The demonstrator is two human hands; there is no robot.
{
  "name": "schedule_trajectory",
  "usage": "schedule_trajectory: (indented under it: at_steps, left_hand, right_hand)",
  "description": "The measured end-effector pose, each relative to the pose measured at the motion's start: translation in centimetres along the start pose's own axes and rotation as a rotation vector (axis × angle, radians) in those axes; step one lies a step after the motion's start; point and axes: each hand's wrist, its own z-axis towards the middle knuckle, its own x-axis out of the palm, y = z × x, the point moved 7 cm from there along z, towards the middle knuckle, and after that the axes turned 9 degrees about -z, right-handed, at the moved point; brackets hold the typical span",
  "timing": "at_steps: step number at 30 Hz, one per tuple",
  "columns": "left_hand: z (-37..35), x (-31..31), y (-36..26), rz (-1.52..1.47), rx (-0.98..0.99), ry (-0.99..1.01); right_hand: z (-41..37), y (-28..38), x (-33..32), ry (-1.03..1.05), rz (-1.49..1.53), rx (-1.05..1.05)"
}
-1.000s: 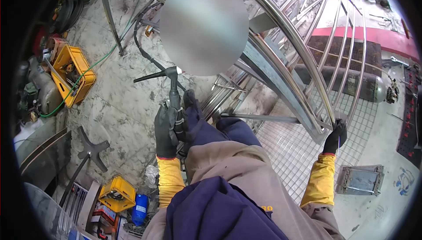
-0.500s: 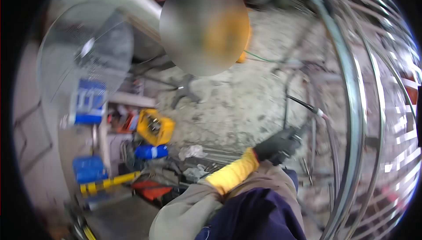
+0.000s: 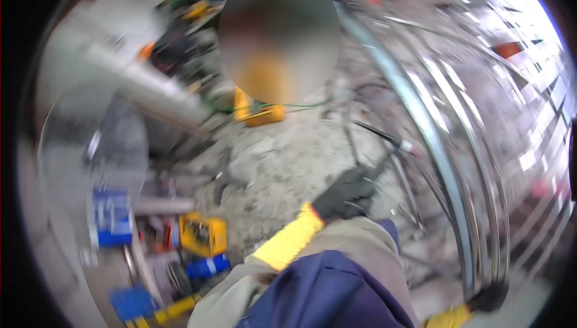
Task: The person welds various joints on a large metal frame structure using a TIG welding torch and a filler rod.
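My left hand point(image 3: 348, 193), in a black glove with a yellow cuff, is in front of my knee with its fingers curled. A thin dark shape sticks out past the fingers toward the upper right; blur hides what it is. Just beyond lies a black cable or handle with a white and red end point(image 3: 404, 146). At the lower right my right hand point(image 3: 488, 298), gloved the same way, closes at the lower part of a curved metal tube frame point(image 3: 442, 147). Its fingers are partly hidden and blurred.
Shiny metal bars fill the right side. On the left are a yellow open box point(image 3: 204, 233), a blue roll point(image 3: 208, 265), a blue-and-white container point(image 3: 112, 217) and a yellow level point(image 3: 174, 310). A yellow case point(image 3: 258, 114) and a green cable point(image 3: 306, 105) lie on the concrete floor.
The view has swung to the right, so the scene sits lower and farther left. My right hand has come into view at the metal frame. My left hand stays near my knee.
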Motion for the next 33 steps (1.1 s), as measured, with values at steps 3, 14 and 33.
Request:
schedule_trajectory:
  at_steps: [3,14,33]
  left_hand:
    - [2.7,-0.2,0.7,0.278,0.002,0.066]
    - [12.2,13.4,-11.1,0.571,0.498,0.296]
    - [28.8,18.0,-18.1,0.718,0.702,0.323]
  right_hand:
    - [2.4,10.3,-1.1,-0.034,-0.441,-0.311]
    - [5.7,15.7,0.0,0.276,-0.554,-0.008]
    - [-13.6,36.6,2.4,0.235,-0.113,0.234]
